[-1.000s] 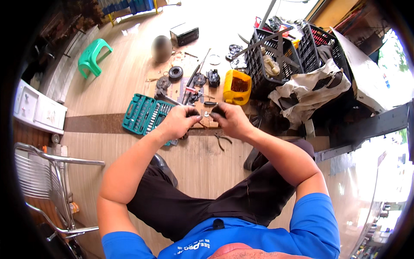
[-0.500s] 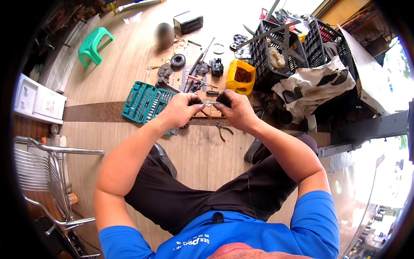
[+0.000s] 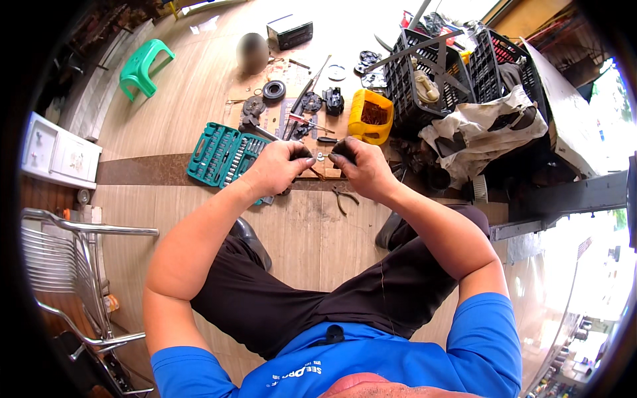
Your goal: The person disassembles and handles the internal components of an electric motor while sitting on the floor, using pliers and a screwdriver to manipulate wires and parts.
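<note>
My left hand (image 3: 282, 162) and my right hand (image 3: 363, 167) face each other over a cardboard sheet, thumbs and fingertips pinched. Whatever each pinch holds is too small to make out. In the gap between them shows a small shiny metal piece (image 3: 320, 157); whether it is held or lies beneath I cannot tell. Just beyond my hands are a black-handled tool (image 3: 326, 140) and a screwdriver (image 3: 310, 124) with a red and white handle. Pliers (image 3: 344, 199) lie with handles spread on the floor, nearer me. Left of my left hand sits an open green socket set (image 3: 225, 156).
Farther off lie a black ring-shaped part (image 3: 273, 92), dark machine parts (image 3: 334, 101) and a black box (image 3: 290, 32). A cut yellow jug (image 3: 370, 118) and black crates (image 3: 424, 86) stand right. At left are a green stool (image 3: 142, 69) and metal chair (image 3: 86, 265).
Both hands stay nearly in place, still pinched, with only slight finger shifts. The small metal piece between them looks a little different in outline. Nothing else has visibly moved.
</note>
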A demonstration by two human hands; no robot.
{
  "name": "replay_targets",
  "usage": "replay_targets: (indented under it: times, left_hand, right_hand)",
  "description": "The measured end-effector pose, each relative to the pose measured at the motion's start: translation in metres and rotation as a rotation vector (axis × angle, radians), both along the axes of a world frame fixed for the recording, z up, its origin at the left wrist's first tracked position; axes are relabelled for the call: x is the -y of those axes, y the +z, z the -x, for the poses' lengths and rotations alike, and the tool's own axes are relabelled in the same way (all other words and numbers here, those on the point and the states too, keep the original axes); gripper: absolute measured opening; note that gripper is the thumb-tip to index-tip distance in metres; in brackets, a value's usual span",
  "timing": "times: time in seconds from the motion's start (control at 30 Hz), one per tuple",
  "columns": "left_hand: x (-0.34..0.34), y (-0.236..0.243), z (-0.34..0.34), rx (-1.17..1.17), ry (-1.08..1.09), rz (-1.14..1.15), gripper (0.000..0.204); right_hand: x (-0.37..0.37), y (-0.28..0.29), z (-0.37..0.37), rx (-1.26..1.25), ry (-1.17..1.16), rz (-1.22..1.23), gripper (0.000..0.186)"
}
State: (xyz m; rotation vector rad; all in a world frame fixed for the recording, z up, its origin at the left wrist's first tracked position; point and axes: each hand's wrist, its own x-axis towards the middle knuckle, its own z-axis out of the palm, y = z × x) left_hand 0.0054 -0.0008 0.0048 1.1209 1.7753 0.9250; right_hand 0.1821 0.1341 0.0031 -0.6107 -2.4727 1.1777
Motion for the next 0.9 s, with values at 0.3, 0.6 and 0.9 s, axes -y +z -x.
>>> replay_targets:
  times: [0.3,0.6,0.9]
  left_hand:
    - [-0.0002,0.0017,-0.0007,-0.018,-0.009,-0.034,0.018]
    - [-0.0002,0.002,-0.0016,-0.018,-0.002,-0.017,0.018]
    - [-0.0004,-0.0001,-0.0014,-0.036,-0.007,-0.023,0.018]
  right_hand:
    - [0.0009,0.0006,0.0008,0.013,0.008,0.006,0.015]
    - [0.0024,0.0002,0.0013,-0.012,0.015,0.014,0.016]
    - [0.0021,0.0004,0.0019,0.007,0.037,0.028,0.017]
